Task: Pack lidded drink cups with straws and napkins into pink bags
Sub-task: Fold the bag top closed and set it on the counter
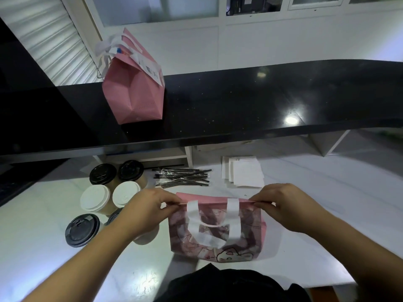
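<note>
A flat pink bag [218, 227] with white handles hangs between both hands. The left hand [145, 211] and right hand [290, 207] each pinch a top corner. Pulling the rim layers apart evenly would probably open it best. Lidded cups [104, 194] stand beside the left hand; wrapped straws [182, 177] and napkins [244, 171] lie beyond the hands.

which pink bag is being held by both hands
The flat pink bag on the white table, its top edge pinched by both hands; the other pink bag stands untouched on the black counter.
</note>
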{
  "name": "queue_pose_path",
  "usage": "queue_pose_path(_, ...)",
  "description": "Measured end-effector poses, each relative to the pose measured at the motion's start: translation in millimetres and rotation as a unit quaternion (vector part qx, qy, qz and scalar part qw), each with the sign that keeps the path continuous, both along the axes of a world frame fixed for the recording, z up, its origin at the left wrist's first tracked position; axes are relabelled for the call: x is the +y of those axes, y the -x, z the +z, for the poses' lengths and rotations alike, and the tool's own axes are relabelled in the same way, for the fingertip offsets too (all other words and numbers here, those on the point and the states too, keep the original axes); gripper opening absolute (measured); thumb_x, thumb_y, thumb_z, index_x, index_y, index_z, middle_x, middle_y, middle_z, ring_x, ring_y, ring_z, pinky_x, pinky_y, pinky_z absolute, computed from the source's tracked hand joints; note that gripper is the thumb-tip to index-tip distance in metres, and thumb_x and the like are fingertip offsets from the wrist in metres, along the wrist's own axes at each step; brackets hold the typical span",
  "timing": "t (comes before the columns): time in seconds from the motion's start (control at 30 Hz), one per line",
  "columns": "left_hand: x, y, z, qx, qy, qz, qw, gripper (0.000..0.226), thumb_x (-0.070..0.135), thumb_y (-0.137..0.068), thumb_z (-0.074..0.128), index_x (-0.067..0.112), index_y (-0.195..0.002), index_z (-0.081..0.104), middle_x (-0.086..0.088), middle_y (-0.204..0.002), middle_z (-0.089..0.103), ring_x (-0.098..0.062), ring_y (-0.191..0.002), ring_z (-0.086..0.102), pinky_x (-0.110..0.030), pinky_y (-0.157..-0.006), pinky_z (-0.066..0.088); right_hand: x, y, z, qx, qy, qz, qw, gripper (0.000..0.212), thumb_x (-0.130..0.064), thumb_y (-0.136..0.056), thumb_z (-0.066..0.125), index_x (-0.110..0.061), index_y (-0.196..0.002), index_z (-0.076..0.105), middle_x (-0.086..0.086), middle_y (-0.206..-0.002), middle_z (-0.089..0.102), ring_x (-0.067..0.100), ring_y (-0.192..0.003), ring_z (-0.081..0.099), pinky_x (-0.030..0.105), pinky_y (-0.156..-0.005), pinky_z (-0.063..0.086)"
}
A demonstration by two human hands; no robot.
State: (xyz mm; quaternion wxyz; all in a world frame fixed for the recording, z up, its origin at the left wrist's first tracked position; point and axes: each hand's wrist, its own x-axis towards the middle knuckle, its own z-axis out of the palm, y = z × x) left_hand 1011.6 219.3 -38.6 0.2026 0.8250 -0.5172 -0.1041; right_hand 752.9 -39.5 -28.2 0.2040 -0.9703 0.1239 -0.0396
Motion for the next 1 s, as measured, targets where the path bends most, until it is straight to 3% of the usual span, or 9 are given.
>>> queue_pose_path(0.17,4.4,-1.5,-2.7,0.014,0.021,0.005,1.000,0.029,0.015,-0.089,0.082,0.038,-0.106,0.083,0.016,-0.100,0.080,-0.009,-0.091,0.074,-0.032,-0.080,0.059,-3.2,3.6,2.0,0.011,-0.010,-0.009,1.000,0.023,-0.022,-0.098,0.067,-0.028,-0.117,0.079,-0.013,-0.109,0.078,0.006,-0.094,0.071,0.002,-0.080,0.041)
queue_pose_path(0.33,2.4,-1.3,-6.7,0.035,0.016,0.020,0.999,0.024,0.020,-0.093,0.077,0.038,-0.109,0.082,0.023,-0.105,0.077,-0.002,-0.098,0.070,-0.029,-0.086,0.057,2.1,4.5,1.8,0.023,0.010,-0.011,1.000,0.028,-0.033,-0.099,0.065,-0.034,-0.126,0.073,-0.015,-0.113,0.074,0.003,-0.094,0.065,0.018,-0.082,0.053)
queue_pose_path(0.4,2.0,-0.6,-9.0,0.040,0.016,0.037,0.998,0.024,0.022,-0.094,0.074,0.040,-0.109,0.080,0.031,-0.104,0.073,0.004,-0.100,0.066,-0.022,-0.086,0.053,10.4,2.1,2.9,0.057,0.034,-0.025,0.997,0.049,-0.050,-0.092,0.065,-0.044,-0.140,0.056,-0.021,-0.119,0.067,-0.002,-0.097,0.052,0.015,-0.080,0.044)
queue_pose_path(0.5,2.1,0.8,-11.5,0.056,0.030,0.050,0.997,0.022,0.025,-0.093,0.075,0.041,-0.107,0.079,0.035,-0.102,0.069,0.007,-0.101,0.063,-0.018,-0.088,0.050,33.9,-8.5,-3.1,0.082,0.084,-0.005,0.993,0.077,-0.063,-0.077,0.061,-0.045,-0.147,0.037,-0.019,-0.127,0.060,0.009,-0.109,0.054,0.027,-0.089,0.047)
queue_pose_path(0.57,3.0,0.7,-12.4,0.070,0.045,0.051,0.995,0.021,0.025,-0.092,0.077,0.041,-0.105,0.078,0.035,-0.100,0.070,0.006,-0.101,0.063,-0.020,-0.087,0.051,48.3,-18.9,-5.5,0.075,0.115,-0.005,0.990,0.064,-0.052,-0.080,0.060,-0.040,-0.142,0.047,-0.013,-0.124,0.063,0.016,-0.108,0.058,0.032,-0.091,0.048)
queue_pose_path(0.7,5.0,1.4,-11.3,0.097,0.083,0.059,0.990,0.025,0.020,-0.092,0.077,0.042,-0.105,0.076,0.032,-0.103,0.070,0.004,-0.103,0.063,-0.019,-0.089,0.052,52.8,-31.9,4.8,0.075,0.117,0.000,0.990,0.028,-0.036,-0.093,0.054,-0.032,-0.116,0.070,-0.010,-0.101,0.067,0.016,-0.093,0.062,0.026,-0.074,0.044)
queue_pose_path(0.8,3.1,3.6,-4.1,0.094,0.151,0.083,0.981,0.031,0.017,-0.092,0.077,0.046,-0.104,0.072,0.033,-0.109,0.065,0.005,-0.107,0.060,-0.005,-0.086,0.043,54.9,-34.7,23.0,0.131,0.107,0.012,0.985,0.023,-0.031,-0.093,0.051,-0.028,-0.103,0.071,-0.009,-0.094,0.063,0.015,-0.086,0.060,0.028,-0.070,0.048)
queue_pose_path(1.0,-7.5,0.8,18.6,0.099,0.227,0.124,0.961,0.025,0.016,-0.092,0.073,0.037,-0.105,0.067,0.025,-0.110,0.060,0.004,-0.105,0.061,-0.002,-0.082,0.042,45.0,-55.1,102.3,0.150,0.092,-0.061,0.982,0.022,-0.031,-0.091,0.056,-0.021,-0.074,0.066,-0.005,-0.071,0.063,0.012,-0.065,0.059,0.036,-0.064,0.058)
